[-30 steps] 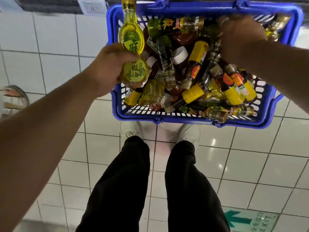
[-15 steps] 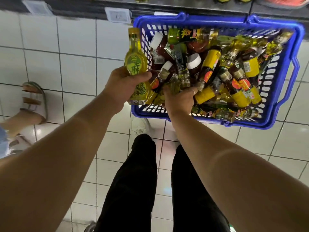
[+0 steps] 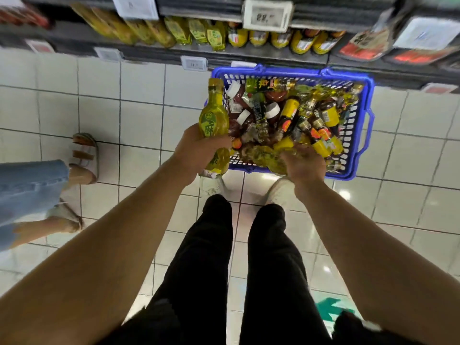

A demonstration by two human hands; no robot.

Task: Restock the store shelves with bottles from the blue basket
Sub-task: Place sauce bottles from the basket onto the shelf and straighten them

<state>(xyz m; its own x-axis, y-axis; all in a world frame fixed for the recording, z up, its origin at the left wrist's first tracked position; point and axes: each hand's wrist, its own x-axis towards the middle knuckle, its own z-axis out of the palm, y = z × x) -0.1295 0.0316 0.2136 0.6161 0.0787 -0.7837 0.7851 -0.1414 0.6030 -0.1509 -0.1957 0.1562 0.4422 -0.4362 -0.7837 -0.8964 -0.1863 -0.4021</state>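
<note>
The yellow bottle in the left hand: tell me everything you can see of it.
The yellow bottle is a clear, plastic-looking bottle of yellow oil with a yellow cap, narrow neck and bulging shoulder. A green and yellow label with large green characters faces the camera. It stands about upright, cap toward the shelf, just outside the left wall of the blue basket. The left hand grips its lower body; thumb and fingers cover part of the label. Its base shows below the hand.

Head-worn wide view, facing steeply down, basket (image 3: 362, 135) and floor (image 3: 99, 108) close
</note>
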